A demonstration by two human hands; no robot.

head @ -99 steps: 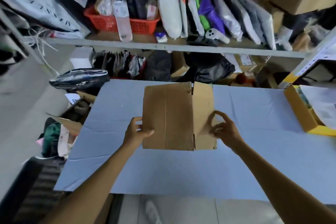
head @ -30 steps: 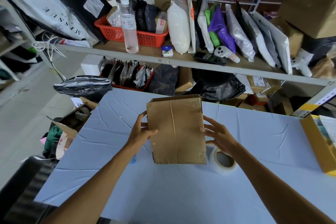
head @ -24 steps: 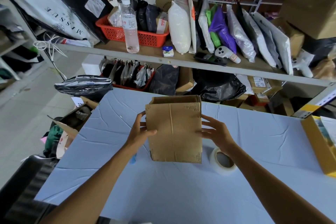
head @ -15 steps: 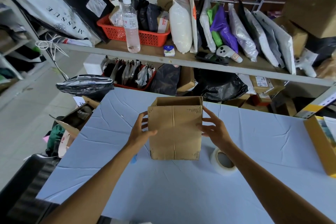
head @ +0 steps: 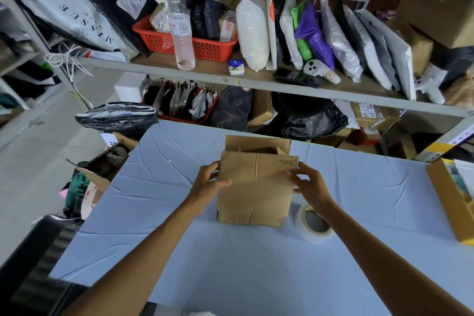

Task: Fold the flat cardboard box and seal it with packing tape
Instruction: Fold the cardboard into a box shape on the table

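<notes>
A brown cardboard box [head: 255, 188], opened into a sleeve, stands on the pale blue table [head: 166, 251] with its open top and far flap showing. My left hand [head: 209, 183] grips its left edge, thumb on the near face. My right hand [head: 309, 185] holds the right upper edge with curled fingers. A roll of clear packing tape [head: 313, 223] lies flat on the table just right of the box, partly behind my right wrist.
A yellow-edged cardboard tray [head: 448, 200] sits at the table's right edge. Behind the table runs a shelf [head: 230, 77] with a red basket [head: 200, 46], a water bottle [head: 180, 31] and packed bags. An open carton of clothes [head: 100, 174] stands on the floor at left.
The flat box has been opened up and lowered onto the table. Its top now tips toward me so the inside shows. My right hand moved up to the top right edge.
</notes>
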